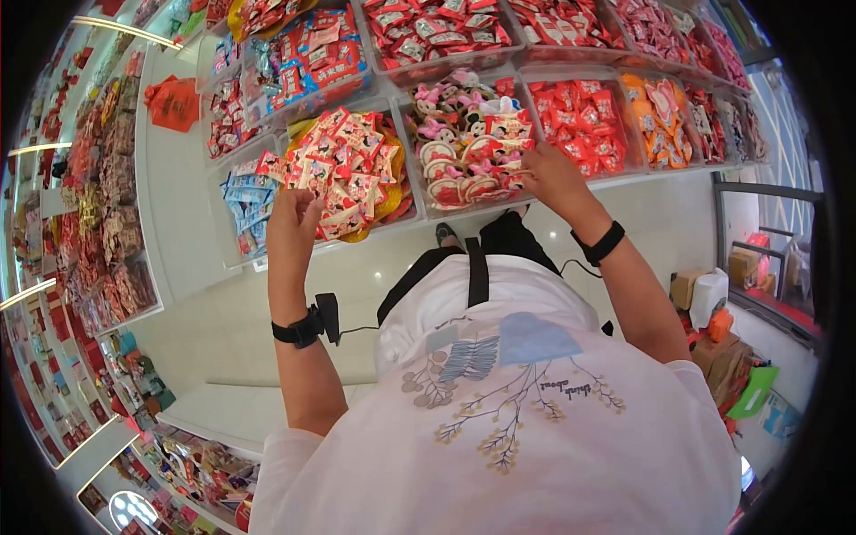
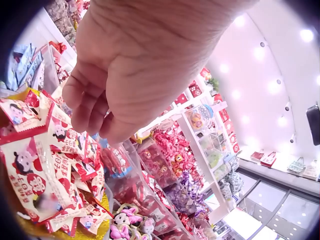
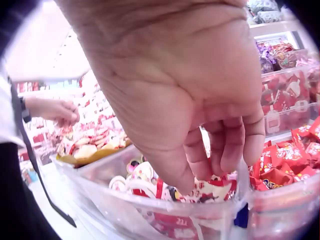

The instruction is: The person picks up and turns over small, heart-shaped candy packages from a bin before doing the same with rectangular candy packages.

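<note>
At the far left, pale blue packets (image 1: 250, 203) lie in glossy, creased film. Beside them the left hand (image 1: 292, 234) hangs at the near edge of a heap of cream-and-red packets (image 1: 343, 169); its grip is loosely curled, nothing visible in it. The heap sits on crinkled gold wrapping (image 2: 102, 227). These packets look light and a little slippery, with stiff, serrated end seals; a pinch on a seal should spare whatever is inside.

In the next bin (image 3: 125, 212), of clear, rigid plastic, are flat, rounded cartoon pieces (image 1: 446, 169), probably firmer and best taken by the rim. A cream-and-red packet (image 3: 212, 192) lies just inside its near wall. The right hand (image 1: 557, 180) reaches down to it, thumb and fingers bent at its upper side; whether they pinch it cannot be told. Farther right come plump, shiny red packets (image 1: 584, 116), then orange ones (image 1: 655, 116).
</note>
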